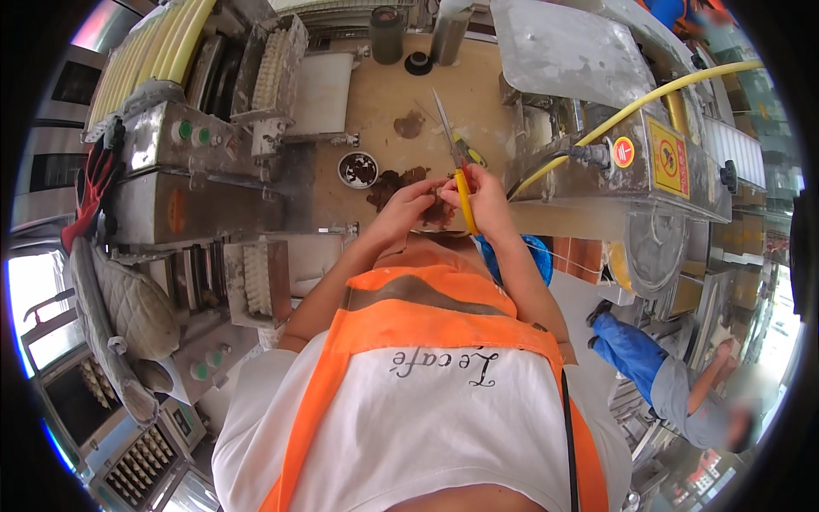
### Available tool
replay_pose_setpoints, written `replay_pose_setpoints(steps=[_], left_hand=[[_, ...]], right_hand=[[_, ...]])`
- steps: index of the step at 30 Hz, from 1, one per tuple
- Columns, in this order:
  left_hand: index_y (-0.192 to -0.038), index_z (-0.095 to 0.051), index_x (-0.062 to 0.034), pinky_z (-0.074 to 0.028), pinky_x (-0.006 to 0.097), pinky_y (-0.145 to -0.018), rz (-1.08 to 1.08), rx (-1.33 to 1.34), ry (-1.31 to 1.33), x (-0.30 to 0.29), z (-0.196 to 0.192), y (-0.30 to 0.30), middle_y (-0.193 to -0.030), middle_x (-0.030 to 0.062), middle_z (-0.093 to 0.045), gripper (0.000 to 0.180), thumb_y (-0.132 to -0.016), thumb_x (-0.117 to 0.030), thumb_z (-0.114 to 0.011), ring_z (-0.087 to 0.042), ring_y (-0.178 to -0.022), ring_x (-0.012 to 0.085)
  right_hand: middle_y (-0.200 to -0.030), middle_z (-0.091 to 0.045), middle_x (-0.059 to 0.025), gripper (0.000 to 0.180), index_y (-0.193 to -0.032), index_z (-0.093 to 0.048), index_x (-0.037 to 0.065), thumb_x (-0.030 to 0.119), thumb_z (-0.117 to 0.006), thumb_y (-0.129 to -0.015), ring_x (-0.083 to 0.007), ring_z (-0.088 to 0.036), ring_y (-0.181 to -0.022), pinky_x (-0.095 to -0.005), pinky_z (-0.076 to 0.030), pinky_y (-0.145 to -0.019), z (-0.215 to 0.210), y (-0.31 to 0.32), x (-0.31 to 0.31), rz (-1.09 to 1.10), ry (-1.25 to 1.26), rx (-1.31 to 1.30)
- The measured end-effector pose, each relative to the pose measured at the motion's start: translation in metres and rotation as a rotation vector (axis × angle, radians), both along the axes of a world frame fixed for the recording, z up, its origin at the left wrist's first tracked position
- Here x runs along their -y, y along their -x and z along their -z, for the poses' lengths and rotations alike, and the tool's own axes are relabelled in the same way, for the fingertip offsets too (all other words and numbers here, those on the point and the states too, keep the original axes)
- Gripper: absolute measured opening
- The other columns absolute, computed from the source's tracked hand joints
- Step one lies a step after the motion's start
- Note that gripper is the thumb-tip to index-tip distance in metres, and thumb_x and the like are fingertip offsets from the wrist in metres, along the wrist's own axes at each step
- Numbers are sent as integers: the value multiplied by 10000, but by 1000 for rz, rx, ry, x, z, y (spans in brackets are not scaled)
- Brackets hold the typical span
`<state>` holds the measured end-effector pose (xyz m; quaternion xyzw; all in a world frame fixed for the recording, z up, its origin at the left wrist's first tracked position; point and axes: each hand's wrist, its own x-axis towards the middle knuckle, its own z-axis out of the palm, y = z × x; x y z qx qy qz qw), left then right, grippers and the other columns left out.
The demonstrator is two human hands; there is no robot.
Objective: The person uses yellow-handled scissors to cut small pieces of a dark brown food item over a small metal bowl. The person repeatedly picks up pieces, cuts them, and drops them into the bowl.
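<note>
My right hand (486, 203) is wrapped around the yellow handle of a long knife (463, 189), its narrow blade pointing away from me over the table. Close beside it, my left hand (408, 210) has its fingers bent together at a small dark brown piece, which is mostly hidden between the hands. A loose heap of dark brown pieces (388, 186) lies on the tabletop under and left of my fingers; I cannot tell what they are. To its left stands a small white bowl (357, 170) with dark bits inside. A green-and-black handled tool (470, 152) lies just beyond the knife.
The brown worktable (409, 81) bears a dark canister (386, 36), a metal cylinder (450, 32) and a black lid (418, 63). Floury machines flank it, the right one (614, 145) crossed by a yellow hose (648, 94). A blue-trousered person (631, 354) is at right.
</note>
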<state>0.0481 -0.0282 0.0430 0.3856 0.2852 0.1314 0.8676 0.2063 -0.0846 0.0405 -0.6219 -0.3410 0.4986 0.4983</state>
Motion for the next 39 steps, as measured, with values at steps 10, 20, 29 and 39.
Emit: replay_pose_setpoints(steps=[10, 20, 29, 39], left_hand=[[-1255, -421, 11, -485, 256, -741, 22, -65, -182, 4, 3, -5, -953, 67, -579, 341, -932, -92, -380, -581, -816, 119], [-1123, -517, 37, -481, 280, -724, -113, 23, 58, 8, 7, -5, -899, 79, -591, 304, -945, -149, -355, -590, -770, 173], [-1051, -531, 5, -483, 275, -711, -70, -16, -4, 12, 10, -8, -856, 61, -581, 252, -943, -158, -372, -588, -761, 149], [-932, -493, -30, -412, 235, -543, -41, -159, -342, 15, 19, -10, -670, 29, -509, 169, -928, -184, -423, -505, -554, 118]], right_hand=[[-766, -604, -58, 254, -906, -548, -20, 5, -704, -708, -110, -558, -604, -243, -453, -515, -4, 2, 0, 10, 46, -50], [-766, -599, -40, 204, -894, -528, -4, -2, -675, -752, -83, -550, -649, -199, -437, -570, -15, 3, 1, 46, 52, -46], [-732, -612, -38, 199, -872, -545, -10, 19, -674, -723, -92, -563, -620, -232, -453, -545, -10, 4, 0, 92, -5, 45], [-798, -610, -57, 191, -884, -536, -15, -12, -667, -744, -93, -548, -678, -218, -457, -621, -20, 7, -3, 62, -48, 74]])
